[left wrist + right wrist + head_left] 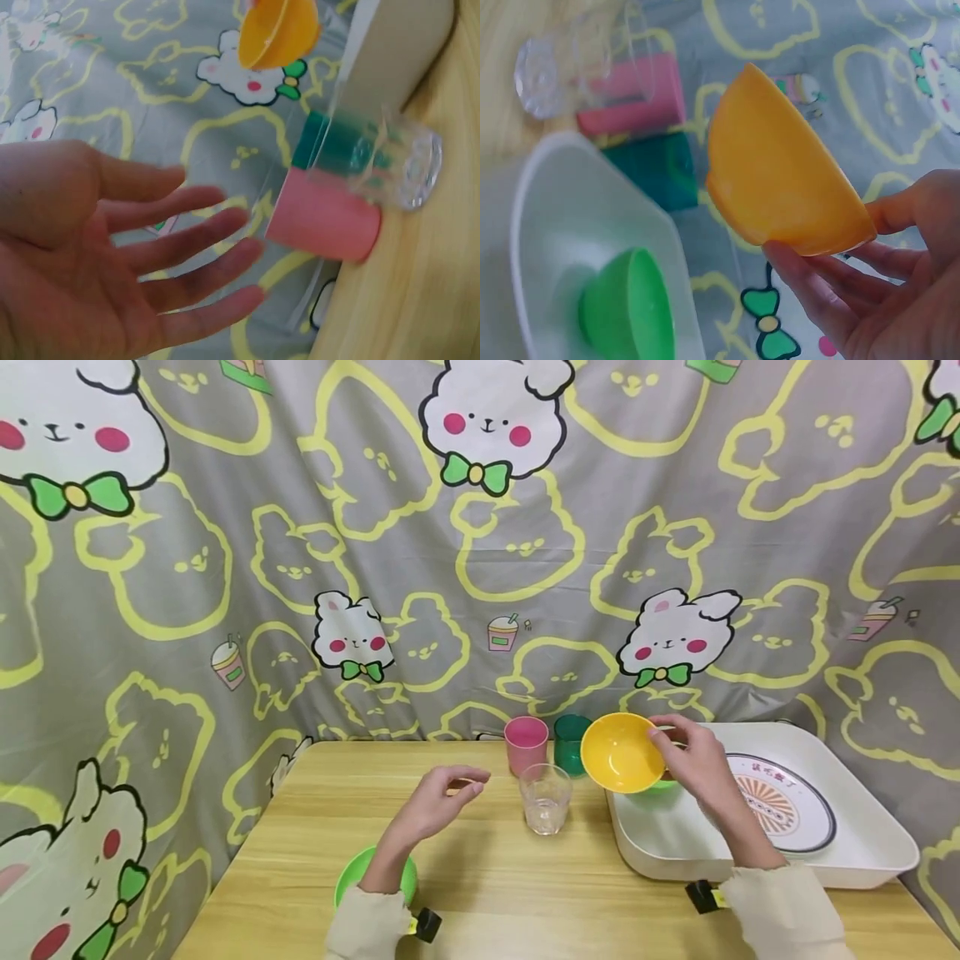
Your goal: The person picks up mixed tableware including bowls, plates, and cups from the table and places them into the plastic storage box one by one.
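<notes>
My right hand point(693, 760) pinches a yellow-orange bowl point(621, 753) by its rim, raised over the left side of the white bin. The right wrist view shows the bowl's outer wall point(780, 172) tilted, thumb and fingers on its edge. My left hand point(444, 797) is held above the table with nothing in it, its fingers point(202, 262) spread in the left wrist view. Nearest to it stands a clear glass point(546, 802). Behind the glass are a pink cup point(527, 745) and a dark green cup point(568, 747), partly covered by the bowl.
The white bin point(637, 856) at the right contains a patterned oval plate point(806, 810) and a green bowl point(626, 307). Another green bowl point(352, 870) sits under my left forearm. A patterned curtain point(420, 568) hangs along the table's point(525, 902) back edge.
</notes>
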A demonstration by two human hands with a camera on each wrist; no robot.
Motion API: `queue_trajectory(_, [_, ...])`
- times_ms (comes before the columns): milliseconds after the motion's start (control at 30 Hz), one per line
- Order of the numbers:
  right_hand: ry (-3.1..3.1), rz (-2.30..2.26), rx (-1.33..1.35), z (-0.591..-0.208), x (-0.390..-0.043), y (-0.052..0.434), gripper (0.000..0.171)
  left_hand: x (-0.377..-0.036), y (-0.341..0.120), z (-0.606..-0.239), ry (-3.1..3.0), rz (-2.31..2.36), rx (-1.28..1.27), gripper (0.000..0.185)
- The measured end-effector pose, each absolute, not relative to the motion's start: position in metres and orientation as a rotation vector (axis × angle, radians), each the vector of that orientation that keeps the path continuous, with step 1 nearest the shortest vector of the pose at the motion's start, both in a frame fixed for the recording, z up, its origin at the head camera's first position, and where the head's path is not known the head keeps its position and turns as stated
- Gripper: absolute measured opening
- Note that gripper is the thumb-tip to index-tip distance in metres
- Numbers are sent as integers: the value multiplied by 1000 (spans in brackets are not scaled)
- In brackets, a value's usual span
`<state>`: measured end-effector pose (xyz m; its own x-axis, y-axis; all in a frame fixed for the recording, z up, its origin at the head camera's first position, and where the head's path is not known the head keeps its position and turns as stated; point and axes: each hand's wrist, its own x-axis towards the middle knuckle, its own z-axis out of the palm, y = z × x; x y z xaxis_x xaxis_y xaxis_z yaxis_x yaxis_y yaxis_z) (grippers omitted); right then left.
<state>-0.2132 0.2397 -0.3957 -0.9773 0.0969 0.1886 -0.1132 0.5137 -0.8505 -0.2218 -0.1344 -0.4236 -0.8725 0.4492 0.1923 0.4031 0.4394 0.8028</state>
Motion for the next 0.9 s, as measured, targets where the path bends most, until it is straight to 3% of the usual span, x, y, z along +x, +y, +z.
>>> queue_trajectory(333, [-2662,1282,25,-397,-242,272,44,-215,-176,-418,2615,1107,843,29])
queue_trajectory(700, [-2746,1426,-33,-416,-264,299,45,-213,-217,-422,2518,939,891,40])
queue_trajectory(900, [-2780,1402,-61,-428,-273,306,42,-212,-234,-427,2472,873,774,39])
